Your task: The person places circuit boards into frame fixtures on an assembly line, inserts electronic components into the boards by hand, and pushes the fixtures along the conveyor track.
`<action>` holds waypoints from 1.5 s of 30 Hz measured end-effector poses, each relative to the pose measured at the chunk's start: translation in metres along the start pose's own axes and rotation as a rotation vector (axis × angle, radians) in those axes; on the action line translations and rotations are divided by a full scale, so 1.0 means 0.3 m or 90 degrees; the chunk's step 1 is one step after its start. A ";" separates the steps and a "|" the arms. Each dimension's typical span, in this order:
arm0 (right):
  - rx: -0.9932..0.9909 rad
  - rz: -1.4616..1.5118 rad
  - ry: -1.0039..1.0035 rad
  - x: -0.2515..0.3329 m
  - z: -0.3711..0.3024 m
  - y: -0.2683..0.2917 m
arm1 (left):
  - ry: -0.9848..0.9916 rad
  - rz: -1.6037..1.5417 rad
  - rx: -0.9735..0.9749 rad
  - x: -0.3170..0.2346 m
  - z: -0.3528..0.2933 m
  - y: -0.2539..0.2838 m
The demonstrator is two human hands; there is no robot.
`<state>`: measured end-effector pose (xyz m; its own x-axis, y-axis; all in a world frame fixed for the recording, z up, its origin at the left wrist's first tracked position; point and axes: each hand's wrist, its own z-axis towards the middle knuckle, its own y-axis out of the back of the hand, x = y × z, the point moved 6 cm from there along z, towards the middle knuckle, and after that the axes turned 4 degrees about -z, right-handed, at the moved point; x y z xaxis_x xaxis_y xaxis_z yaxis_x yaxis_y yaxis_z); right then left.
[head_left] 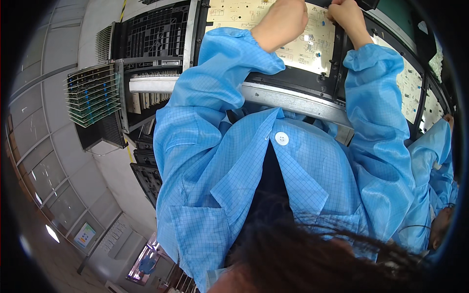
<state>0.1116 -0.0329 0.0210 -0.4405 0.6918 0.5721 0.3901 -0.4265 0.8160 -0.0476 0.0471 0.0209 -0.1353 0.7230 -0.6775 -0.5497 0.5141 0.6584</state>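
A cream-coloured circuit board (312, 51) with small printed marks and a few blue components lies in a black frame (288, 78) in front of me. Over its upper part is my left hand (282, 23), its fingers curled together and partly cut off by the picture's upper edge. My right hand (350, 20) is at the board's right side, thumb and fingertips pinched together near the frame. Whatever either hand holds, if anything, is too small or hidden to make out. Blue checked sleeves cover both my arms.
A metal rail (293, 100) runs along the near side of the frame. More boards (409, 85) sit in frames to the right, where a co-worker's blue sleeve (432, 146) shows. On the left stand a rack of stacked green boards (93, 95) and black trays (156, 36).
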 end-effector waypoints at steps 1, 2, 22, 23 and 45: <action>0.005 0.002 0.001 0.001 -0.003 0.003 | 0.058 -0.022 0.007 0.001 -0.003 0.033; 0.012 0.009 0.000 -0.021 -0.010 0.045 | 0.046 -0.034 0.013 -0.033 0.011 0.049; 0.008 0.020 0.000 -0.030 0.006 0.034 | 0.159 -0.237 -0.023 0.008 -0.085 0.168; 0.009 0.019 0.000 -0.031 0.008 0.032 | 0.160 -0.238 -0.023 0.013 -0.085 0.168; 0.084 -0.035 0.355 -0.019 -0.268 -0.080 | 0.251 -0.259 0.016 0.021 0.001 0.121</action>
<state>0.0399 -0.0734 0.0046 -0.8087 0.2844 0.5149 0.4361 -0.2974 0.8493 -0.0683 0.0704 0.0406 -0.2163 0.2393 -0.9466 -0.6028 0.7299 0.3223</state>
